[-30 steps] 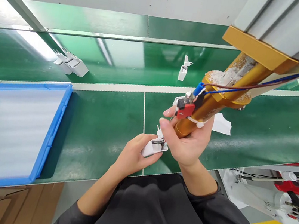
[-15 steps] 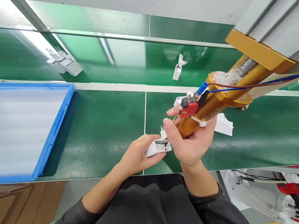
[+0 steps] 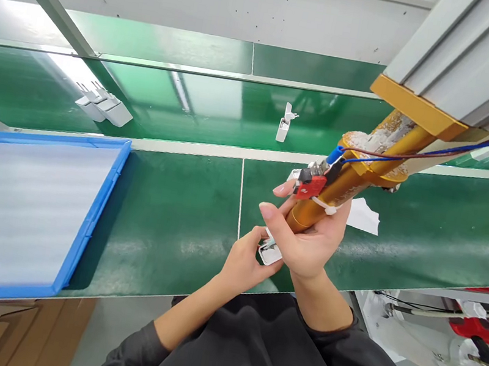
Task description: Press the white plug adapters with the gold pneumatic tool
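My left hand grips a white plug charger housing between thumb and fingers. The housing's open end faces up, and the parts inside are only partly visible. My right hand is wrapped round a gold, tube-shaped glue gun, which slants down from the upper right. A red switch with wires is strapped to the tube near my right fingers. The gun's tip is hidden behind my right thumb, close above the housing; whether they touch I cannot tell. Another white piece shows partly behind my right fingers.
A blue-rimmed tray with a white lining lies at left. On the back green strip stand several white plug chargers and one open charger. White paper lies right of the gun. A grey metal housing overhangs at upper right.
My left hand has moved right with the charger housing, bringing it under my right thumb. The housing has turned, and its pins no longer show. My right hand keeps its grip on the glue gun.
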The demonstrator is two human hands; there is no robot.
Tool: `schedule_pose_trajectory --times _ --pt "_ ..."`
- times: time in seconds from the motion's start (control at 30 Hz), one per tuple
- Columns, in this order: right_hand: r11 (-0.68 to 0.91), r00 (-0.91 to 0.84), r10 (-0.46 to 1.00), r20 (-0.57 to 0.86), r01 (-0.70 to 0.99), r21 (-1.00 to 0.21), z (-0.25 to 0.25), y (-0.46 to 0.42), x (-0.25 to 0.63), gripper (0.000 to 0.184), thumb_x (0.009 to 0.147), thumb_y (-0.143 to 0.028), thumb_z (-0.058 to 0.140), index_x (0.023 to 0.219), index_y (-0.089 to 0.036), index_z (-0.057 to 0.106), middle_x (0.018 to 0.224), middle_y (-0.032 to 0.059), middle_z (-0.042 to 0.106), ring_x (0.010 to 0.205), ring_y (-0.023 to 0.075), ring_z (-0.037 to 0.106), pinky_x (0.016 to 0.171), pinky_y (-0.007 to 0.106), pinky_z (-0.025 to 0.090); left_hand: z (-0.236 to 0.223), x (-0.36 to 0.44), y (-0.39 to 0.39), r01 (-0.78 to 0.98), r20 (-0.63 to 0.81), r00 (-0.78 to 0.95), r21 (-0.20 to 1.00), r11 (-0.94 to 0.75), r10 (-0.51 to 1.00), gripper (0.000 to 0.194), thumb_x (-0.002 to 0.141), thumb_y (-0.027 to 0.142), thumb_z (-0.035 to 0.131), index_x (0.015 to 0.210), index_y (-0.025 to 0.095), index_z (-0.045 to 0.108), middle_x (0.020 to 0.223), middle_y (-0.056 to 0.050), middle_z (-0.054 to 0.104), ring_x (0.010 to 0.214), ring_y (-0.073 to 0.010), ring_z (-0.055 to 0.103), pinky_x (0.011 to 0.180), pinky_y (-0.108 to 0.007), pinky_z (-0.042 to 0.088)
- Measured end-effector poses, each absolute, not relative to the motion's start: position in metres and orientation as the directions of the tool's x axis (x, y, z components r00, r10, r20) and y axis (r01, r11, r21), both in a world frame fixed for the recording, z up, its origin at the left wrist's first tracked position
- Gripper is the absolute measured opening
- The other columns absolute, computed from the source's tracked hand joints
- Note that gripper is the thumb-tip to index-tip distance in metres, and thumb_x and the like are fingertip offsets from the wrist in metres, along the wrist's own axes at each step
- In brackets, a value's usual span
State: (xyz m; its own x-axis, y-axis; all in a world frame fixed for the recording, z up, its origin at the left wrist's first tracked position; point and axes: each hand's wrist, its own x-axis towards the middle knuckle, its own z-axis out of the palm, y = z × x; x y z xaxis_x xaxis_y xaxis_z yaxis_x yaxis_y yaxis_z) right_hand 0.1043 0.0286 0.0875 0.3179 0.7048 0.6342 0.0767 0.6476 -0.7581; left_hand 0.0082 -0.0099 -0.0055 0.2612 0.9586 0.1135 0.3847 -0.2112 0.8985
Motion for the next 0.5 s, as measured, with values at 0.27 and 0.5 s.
schedule_pose_trajectory --times 0.27,0.5 --pt "0.653 0.286 0.726 0.625 -0.003 -0.758 0.0883 0.0264 0.1053 0.026 0.082 -0.018 0.063 0.104 -0.028 0.053 0.090 -0.0026 0.067 0.049 0.0076 0.056 0.057 0.028 0.058 -0.0079 0.0185 -0.0109 0.337 0.154 0.158 0.920 -0.199 0.975 0.045 0.073 0.033 0.074 0.114 0.024 0.055 0.103 -0.005 0.074 0.090 -0.0235 0.073 0.079 -0.035 0.061" --pt "0.668 0.254 0.722 0.644 -0.013 -0.744 0.0803 0.0296 0.1115 0.032 0.085 -0.035 0.064 0.113 -0.030 0.051 0.094 0.0012 0.064 0.077 0.0182 0.071 0.069 0.037 0.062 -0.0103 0.0106 -0.0065 0.388 0.066 0.194 0.911 -0.139 0.979 0.030 0.077 0.036 0.070 0.100 0.024 0.054 0.088 -0.001 0.074 0.076 -0.0205 0.072 0.069 -0.030 0.057"
